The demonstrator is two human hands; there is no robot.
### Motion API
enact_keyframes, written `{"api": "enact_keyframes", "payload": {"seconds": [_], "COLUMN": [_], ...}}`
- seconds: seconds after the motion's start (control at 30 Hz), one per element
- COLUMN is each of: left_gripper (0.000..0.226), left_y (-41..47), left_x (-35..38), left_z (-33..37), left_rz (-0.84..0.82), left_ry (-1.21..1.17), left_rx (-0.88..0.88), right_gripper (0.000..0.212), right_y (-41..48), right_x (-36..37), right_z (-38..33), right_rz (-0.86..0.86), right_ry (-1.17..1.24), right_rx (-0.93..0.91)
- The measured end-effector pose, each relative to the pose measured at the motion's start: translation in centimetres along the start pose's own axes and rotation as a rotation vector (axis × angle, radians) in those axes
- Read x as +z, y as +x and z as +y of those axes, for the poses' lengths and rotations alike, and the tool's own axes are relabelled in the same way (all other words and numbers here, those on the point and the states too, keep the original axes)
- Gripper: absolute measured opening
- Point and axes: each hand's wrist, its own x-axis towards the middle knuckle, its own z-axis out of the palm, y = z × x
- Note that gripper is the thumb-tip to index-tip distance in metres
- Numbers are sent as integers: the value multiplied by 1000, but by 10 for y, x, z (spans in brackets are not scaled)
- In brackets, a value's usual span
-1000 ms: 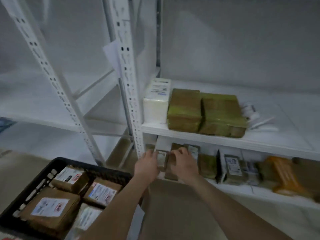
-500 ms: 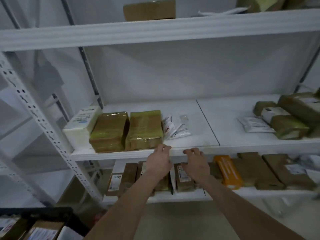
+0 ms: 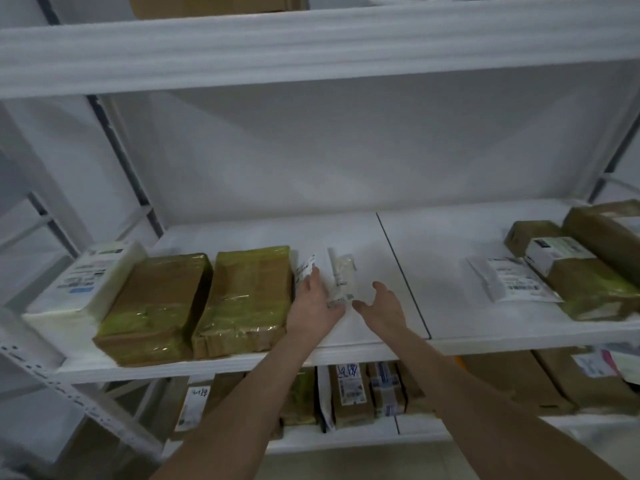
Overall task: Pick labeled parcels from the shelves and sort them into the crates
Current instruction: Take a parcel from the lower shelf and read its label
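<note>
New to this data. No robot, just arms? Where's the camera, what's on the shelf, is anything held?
There is no robot here: a person works bare-handed. The single camera sits on their head and looks forward and down, so you see their own forearms. The left hand lies on two small white packets on the middle shelf; whether it grips them is unclear. The right hand is open beside them and holds nothing. Left of the hands lie two brown taped parcels and a white parcel. More parcels lie at the right end, and others stand on the lower shelf.
</note>
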Motion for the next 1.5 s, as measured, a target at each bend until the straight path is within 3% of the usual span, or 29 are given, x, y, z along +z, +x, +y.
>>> {"api": "enact_keyframes", "payload": {"seconds": [0.07, 0.13, 0.23, 0.33, 0.73, 0.8, 0.9, 0.97, 1.1, 1.2, 1.3, 1.43, 1.5], "left_gripper": [80, 54, 29, 28, 25, 25, 25, 25, 29, 34, 34, 33, 34], "left_y": [12, 19, 25, 31, 4, -6, -12, -13, -16, -16, -13, -12, -14], "left_x": [4, 6, 8, 15, 76, 90, 108, 118, 116, 105, 99, 96, 98], "left_z": [-1, 0, 9, 16, 89, 99, 109, 111, 114, 119, 131, 147, 148], "left_rz": [9, 54, 124, 175, 222, 204, 87, -25, -37, 111, 190, 214, 189], "left_ry": [23, 80, 154, 138, 282, 308, 302, 301, 189, -12, -269, -303, -235], "left_rx": [-8, 6, 36, 11, -74, -86, -109, -103, -123, -198, -249, -220, -184], "right_gripper": [71, 66, 40, 17, 27, 27, 55, 54, 16, 23, 4, 3, 5], "right_y": [16, 29, 46, 58, 67, 62, 46, 41, 40, 37, 35, 33, 37], "right_x": [7, 14, 7, -17, -125, -140, -154, -156, -159, -171, -184, -189, -189], "right_z": [-7, -10, -4, 9, 107, 121, 127, 130, 137, 135, 127, 121, 124], "right_rz": [-26, -37, -27, 10, 138, 112, -25, -109, -77, 37, 56, 72, 108], "right_ry": [53, 150, 152, 107, 37, 21, -79, -134, 102, 352, 531, 550, 445], "right_rx": [32, 90, 145, 130, 157, 135, 107, 121, 144, 70, 44, 10, 26]}}
